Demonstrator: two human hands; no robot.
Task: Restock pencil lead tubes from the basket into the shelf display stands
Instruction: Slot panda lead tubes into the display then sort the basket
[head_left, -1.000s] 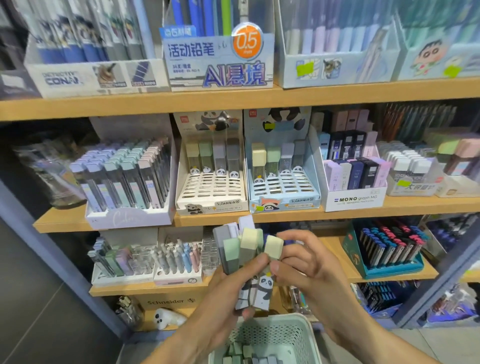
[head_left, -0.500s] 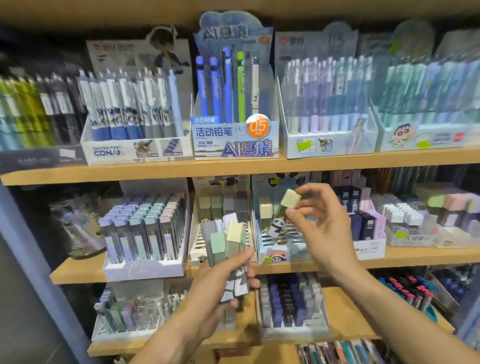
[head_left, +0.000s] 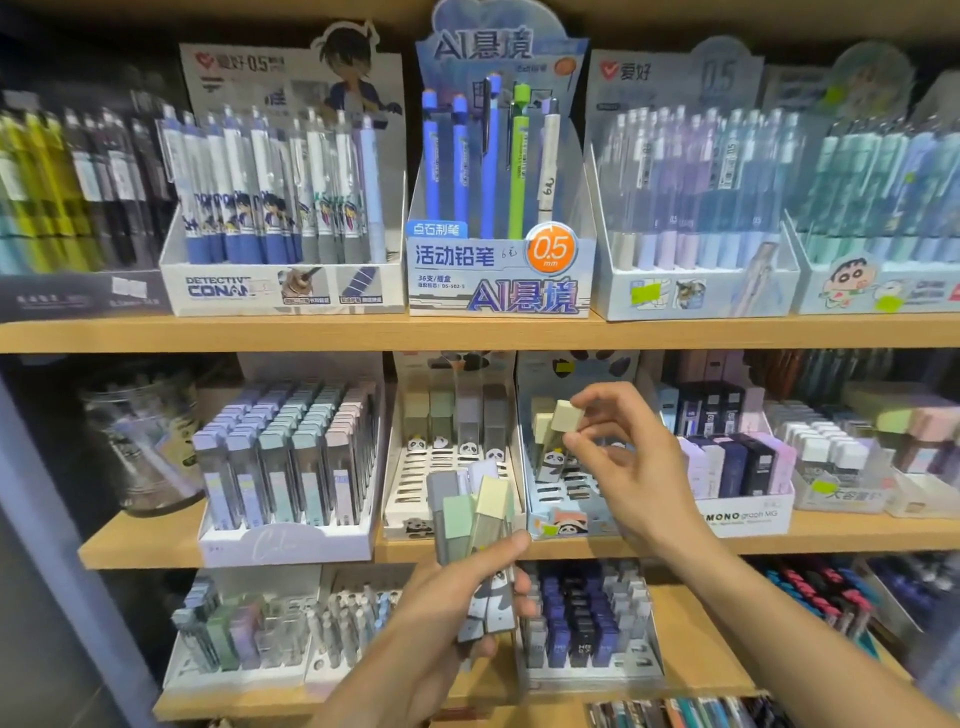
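Observation:
My left hand (head_left: 457, 597) grips a bunch of panda-print lead tubes (head_left: 475, 525) with grey, green, yellow and pale caps, held upright in front of the middle shelf. My right hand (head_left: 623, 467) pinches one yellow-capped lead tube (head_left: 558, 431) by its cap, its lower end over the slots of the blue panda display stand (head_left: 571, 499). Another yellow-capped tube stands just behind it in that stand. To the left is the white panda display stand (head_left: 415, 488), with several tubes in its back row. The basket is out of view.
A wooden middle shelf (head_left: 831, 532) carries a full lilac lead stand (head_left: 291, 467) on the left and a MONO lead box (head_left: 737, 467) on the right. Mechanical pencil boxes (head_left: 498, 208) fill the upper shelf. More lead stands (head_left: 587, 623) sit on the lower shelf.
My view rose from the basket to the shelves. My right hand took one yellow-capped tube from the bunch and carried it up to the blue panda stand, lowering it toward the slots.

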